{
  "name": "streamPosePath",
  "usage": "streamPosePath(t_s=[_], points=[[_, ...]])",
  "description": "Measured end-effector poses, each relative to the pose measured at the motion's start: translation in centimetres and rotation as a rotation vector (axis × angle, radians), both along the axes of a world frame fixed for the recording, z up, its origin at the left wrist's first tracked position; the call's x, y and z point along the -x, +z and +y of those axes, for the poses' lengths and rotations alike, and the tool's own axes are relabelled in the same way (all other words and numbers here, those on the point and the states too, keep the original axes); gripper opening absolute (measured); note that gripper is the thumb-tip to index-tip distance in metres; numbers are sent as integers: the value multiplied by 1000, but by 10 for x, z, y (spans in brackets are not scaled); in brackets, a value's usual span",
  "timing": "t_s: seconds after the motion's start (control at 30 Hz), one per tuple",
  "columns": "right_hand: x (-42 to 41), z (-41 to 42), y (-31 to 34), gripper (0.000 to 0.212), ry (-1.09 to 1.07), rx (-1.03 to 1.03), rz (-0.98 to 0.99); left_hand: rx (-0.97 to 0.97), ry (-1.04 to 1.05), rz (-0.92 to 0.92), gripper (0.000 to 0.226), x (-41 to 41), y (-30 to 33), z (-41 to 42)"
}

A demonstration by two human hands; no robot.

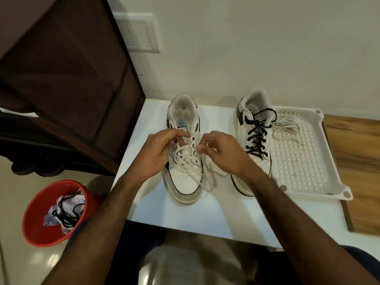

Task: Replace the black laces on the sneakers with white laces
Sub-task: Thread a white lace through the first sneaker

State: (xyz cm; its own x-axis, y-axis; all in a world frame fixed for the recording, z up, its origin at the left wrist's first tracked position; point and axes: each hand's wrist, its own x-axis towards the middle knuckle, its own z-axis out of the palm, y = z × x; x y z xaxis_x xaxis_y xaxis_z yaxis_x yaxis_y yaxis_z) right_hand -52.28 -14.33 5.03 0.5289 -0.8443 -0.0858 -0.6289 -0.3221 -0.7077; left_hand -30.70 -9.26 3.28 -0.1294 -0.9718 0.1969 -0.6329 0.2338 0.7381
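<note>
Your left hand (156,153) and right hand (221,153) pinch the white lace (186,161) | left sneaker (185,171) mid-table (185,212) | black-laced sneaker (255,140) beside tray (320,153), right edge

Two bare forearms enter from the lower edge, each ending in a bare hand: the left hand (156,153) and the right hand (221,150). No rings, watch or wristband show on either wrist. Fingernails are short and unpainted where visible. A dark blue sleeve edge (77,231) shows at the left upper arm, and a matching one (364,256) at the right. Between the arms, the lap is covered by dark clothing (141,237), its detail indistinct.
</note>
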Motion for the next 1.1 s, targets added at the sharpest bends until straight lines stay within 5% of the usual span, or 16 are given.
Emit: streamPosePath(t_s=[0.07, 0.2, 0.23, 0.27, 0.33, 0.4, 0.47, 0.63, 0.77, 0.87, 1.1], points=[[8, -6, 3, 20, -139, -97, -338, 14, -6, -9, 58, -1, 0, -1], [20, -17, 21, 28, -461, -548, -1371, 21, -28, -7, 57, -1, 1, -1], [20, -17, 23, 32, -530, -637, -1460, 16, -26, 3, 55, -1, 1, 0], [20, -17, 24, 33, -582, -652, -1400, 15, -25, 10, 53, 0, 2, 0], [19, -13, 21, 25, -543, -472, -927, 14, -25, 19, 49, 0, 2, 1], [16, -7, 14, 25, -375, -247, -411, 12, -34, 22, 46, 1, 2, 1], [10, -4, 4, 37, -204, -105, -126, 5, -38, 16, 41, 2, 1, 1], [2, -1, -6, 34, -83, 12, 32, 33, -20, -24, 31, 4, 0, 0], [0, 0, -6, 17, -61, 194, 128, 46, -53, -176, 49, 6, -6, 0], [-3, 0, -9, 7, -61, 185, -22, 41, -21, -232, 59, 6, -11, -2], [18, -13, 27, 21, -420, -524, -1221, 0, -11, -215, 66, 2, -14, -5]])
